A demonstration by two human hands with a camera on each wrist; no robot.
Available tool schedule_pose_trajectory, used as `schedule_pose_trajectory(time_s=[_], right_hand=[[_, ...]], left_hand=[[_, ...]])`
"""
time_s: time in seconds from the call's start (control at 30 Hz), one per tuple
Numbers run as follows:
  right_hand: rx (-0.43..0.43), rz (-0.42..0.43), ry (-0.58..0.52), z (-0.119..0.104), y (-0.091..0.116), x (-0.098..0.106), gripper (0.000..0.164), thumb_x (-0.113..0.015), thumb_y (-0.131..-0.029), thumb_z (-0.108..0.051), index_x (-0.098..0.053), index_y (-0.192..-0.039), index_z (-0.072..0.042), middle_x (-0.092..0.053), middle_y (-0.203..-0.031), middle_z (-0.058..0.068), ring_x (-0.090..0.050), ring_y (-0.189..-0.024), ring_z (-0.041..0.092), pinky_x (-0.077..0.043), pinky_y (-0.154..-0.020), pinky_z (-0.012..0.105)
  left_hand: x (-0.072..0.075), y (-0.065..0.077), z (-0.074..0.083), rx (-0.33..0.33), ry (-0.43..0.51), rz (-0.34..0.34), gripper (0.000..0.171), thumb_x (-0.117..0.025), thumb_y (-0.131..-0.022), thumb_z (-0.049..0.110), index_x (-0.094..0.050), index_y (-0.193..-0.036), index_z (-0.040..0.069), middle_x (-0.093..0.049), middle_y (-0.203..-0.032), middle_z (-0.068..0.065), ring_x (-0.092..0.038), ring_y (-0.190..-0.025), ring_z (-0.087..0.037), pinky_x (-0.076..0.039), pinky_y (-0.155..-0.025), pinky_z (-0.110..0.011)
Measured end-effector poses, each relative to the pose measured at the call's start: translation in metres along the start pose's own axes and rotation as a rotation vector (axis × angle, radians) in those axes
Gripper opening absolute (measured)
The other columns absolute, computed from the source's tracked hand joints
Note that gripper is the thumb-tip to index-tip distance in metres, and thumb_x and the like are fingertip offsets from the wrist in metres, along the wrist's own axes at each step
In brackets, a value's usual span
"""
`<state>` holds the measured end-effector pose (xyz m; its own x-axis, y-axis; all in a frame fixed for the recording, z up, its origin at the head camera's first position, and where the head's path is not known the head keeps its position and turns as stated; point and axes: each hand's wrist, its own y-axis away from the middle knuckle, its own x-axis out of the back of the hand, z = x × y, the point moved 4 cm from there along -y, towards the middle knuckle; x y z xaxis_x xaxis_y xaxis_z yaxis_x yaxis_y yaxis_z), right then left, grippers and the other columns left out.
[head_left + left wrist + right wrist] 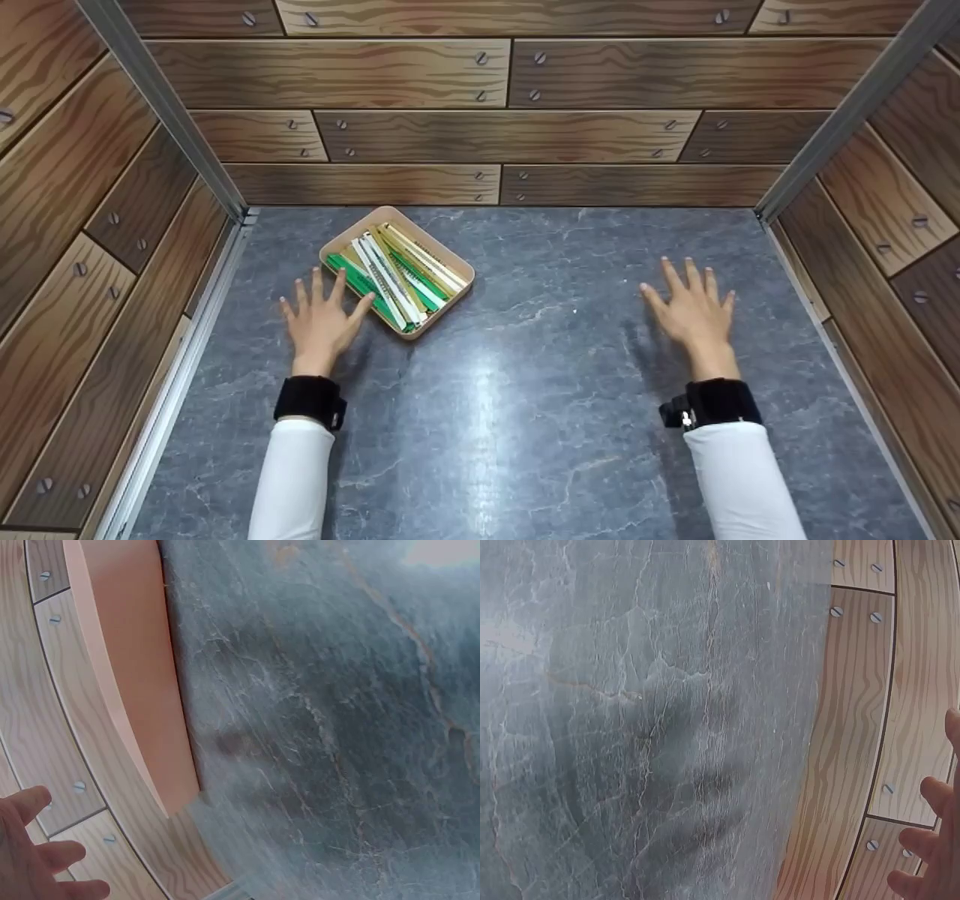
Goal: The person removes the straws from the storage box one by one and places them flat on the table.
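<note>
My left hand (319, 322) hovers with spread fingers at the near left side of a tan tray (448, 306); its fingertips and thumb overlap the rim in the head view. Inside the tray lies a loose pile of long flat strips (386, 279) in green, white and yellow, with dark marks along them. The left wrist view shows the tray's smooth outer wall (139, 667), while its contents are hidden there. Over the right part of the table, my right hand (694, 311) is held with fingers spread and nothing in it. Both palms face down.
A grey marbled tabletop (525, 405) lies under both hands, with a bright glare in its middle. Wood-patterned panels (420, 135) wall it in at the back and both sides. Metal posts (176, 127) stand at the back corners.
</note>
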<state>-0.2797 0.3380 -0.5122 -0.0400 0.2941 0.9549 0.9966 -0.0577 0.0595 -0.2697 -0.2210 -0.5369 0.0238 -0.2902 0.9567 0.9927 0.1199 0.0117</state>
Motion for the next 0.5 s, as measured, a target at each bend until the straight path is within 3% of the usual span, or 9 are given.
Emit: schedule_pose_trajectory(time_s=[0.23, 0.5], right_hand=[[0.01, -0.017, 0.004, -0.006, 0.001, -0.005, 0.083, -0.024, -0.095, -0.072, -0.015, -0.159, -0.019, -0.004, -0.16, 0.024, 0.004, -0.141, 0.053, 0.01, -0.102, 0.073], [0.04, -0.039, 0.014, -0.022, 0.002, -0.022, 0.082, -0.025, -0.095, -0.071, -0.017, -0.158, -0.02, -0.008, -0.16, 0.024, 0.0, -0.142, 0.052, 0.006, -0.103, 0.074]], left_hand=[[-0.001, 0.001, -0.001, 0.008, 0.012, 0.001, 0.088, -0.026, -0.09, 0.078, -0.02, -0.158, 0.023, -0.004, -0.161, -0.021, 0.001, -0.144, -0.049, 0.008, -0.108, -0.067], [-0.01, 0.007, 0.007, 0.018, 0.025, -0.005, 0.087, -0.03, -0.091, 0.076, -0.024, -0.157, 0.019, -0.02, -0.156, -0.028, -0.019, -0.14, -0.051, -0.005, -0.11, -0.068]])
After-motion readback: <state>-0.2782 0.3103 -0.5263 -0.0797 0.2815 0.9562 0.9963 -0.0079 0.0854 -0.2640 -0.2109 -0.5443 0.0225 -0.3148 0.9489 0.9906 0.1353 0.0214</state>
